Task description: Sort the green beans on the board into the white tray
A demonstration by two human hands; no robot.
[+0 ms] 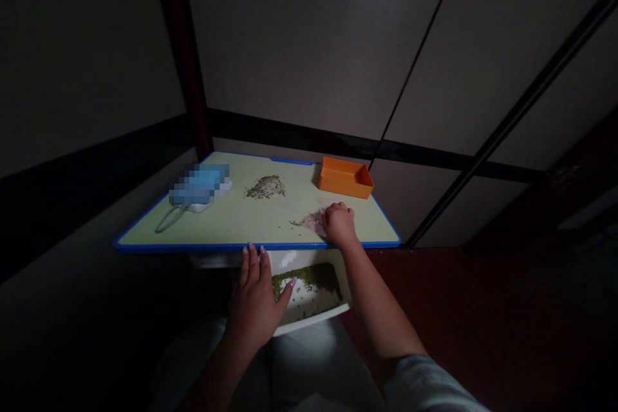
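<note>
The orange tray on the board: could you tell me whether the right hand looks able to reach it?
Probably yes: the right hand lies close to the orange tray, with only a flat pale sheet between.

On the cutting board [232,222], toward the left, a blurred packet [199,184] with a cord loop [168,219] trailing over the left edge; right of that, near the far edge, a heap of mung beans [264,187]. At the far right corner, a shallow tray [346,177] (well apart from the heap). Below the board's near edge, a shallow container [313,324] with more mung beans [302,284] lying inside.
</note>
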